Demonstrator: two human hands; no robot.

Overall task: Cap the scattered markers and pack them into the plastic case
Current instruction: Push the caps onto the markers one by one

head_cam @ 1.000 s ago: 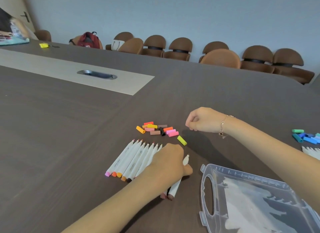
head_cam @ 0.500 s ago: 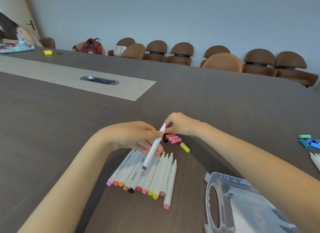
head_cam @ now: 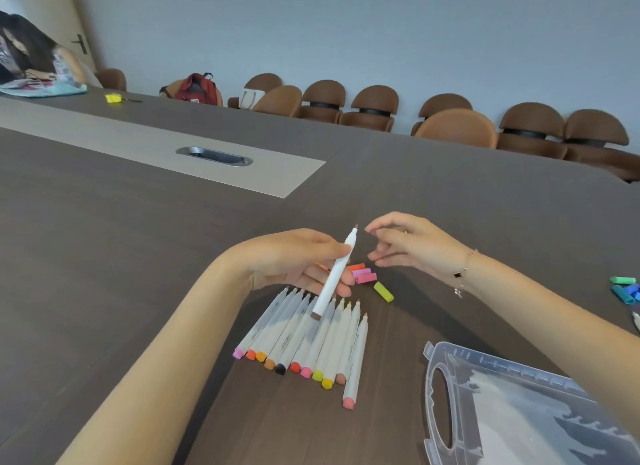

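— What have your hands got, seen from the head camera?

— My left hand (head_cam: 298, 260) pinches a white uncapped marker with a brown end (head_cam: 335, 274), tilted, its tip up and away from me. My right hand (head_cam: 412, 244) is just beyond that tip, fingers loosely spread; whether a cap sits between them I cannot tell.

— And the rest?

— A row of white markers with coloured ends (head_cam: 311, 340) lies side by side on the dark wood table (head_cam: 121, 256), right under the lifted one. Loose orange, pink and yellow-green caps (head_cam: 367, 277) lie just beyond the row. The clear plastic case (head_cam: 512, 409) lies open near my right forearm. More caps, green and blue (head_cam: 625, 289), sit well apart at the right edge.
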